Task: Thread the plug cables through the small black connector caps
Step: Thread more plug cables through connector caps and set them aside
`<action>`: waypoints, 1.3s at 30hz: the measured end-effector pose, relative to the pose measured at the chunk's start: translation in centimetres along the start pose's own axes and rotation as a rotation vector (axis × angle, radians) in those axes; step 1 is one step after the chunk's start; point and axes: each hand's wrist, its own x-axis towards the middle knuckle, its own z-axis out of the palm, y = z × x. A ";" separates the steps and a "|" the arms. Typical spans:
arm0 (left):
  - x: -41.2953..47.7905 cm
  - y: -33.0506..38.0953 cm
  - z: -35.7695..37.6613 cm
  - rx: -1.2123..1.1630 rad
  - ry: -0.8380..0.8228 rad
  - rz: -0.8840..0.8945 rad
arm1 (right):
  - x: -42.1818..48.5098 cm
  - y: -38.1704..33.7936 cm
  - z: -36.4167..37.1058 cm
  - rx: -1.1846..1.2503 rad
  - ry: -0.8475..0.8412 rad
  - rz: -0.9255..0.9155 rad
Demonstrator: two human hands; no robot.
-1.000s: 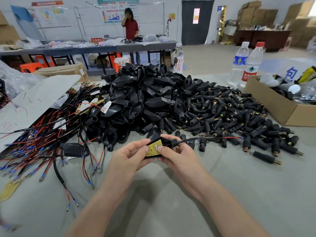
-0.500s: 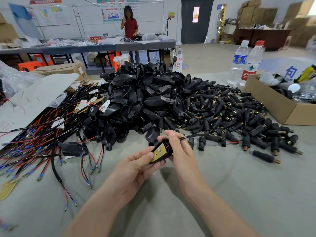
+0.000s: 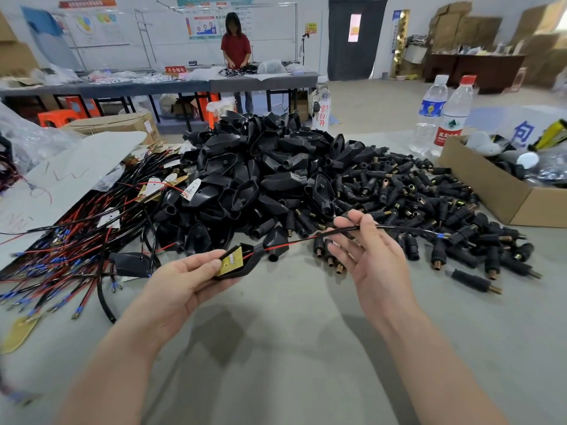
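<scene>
My left hand (image 3: 184,280) holds a black connector cap (image 3: 245,265) with a yellow circuit board (image 3: 230,260) seated in it, thumb pressing on the board. A red and black cable (image 3: 294,242) runs out of the cap's narrow neck to the right. My right hand (image 3: 365,253) pinches that cable between thumb and fingers, well away from the cap, and the cable's blue-tipped end (image 3: 440,236) trails over the plugs. A big heap of black caps (image 3: 260,179) lies behind my hands.
Bundled red and black cables (image 3: 70,250) lie at the left. Small black plugs with brass tips (image 3: 429,210) spread to the right. A cardboard box (image 3: 491,185) and two water bottles (image 3: 441,115) stand at the right. A person works at a far table (image 3: 171,84).
My right hand has slid right along the cable, drawing it out through the cap's neck. My left hand has stayed put with the cap and board.
</scene>
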 end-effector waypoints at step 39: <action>-1.7 -5.5 9.3 1.271 0.070 1.134 | -0.8 -0.1 0.0 -0.051 0.015 -0.009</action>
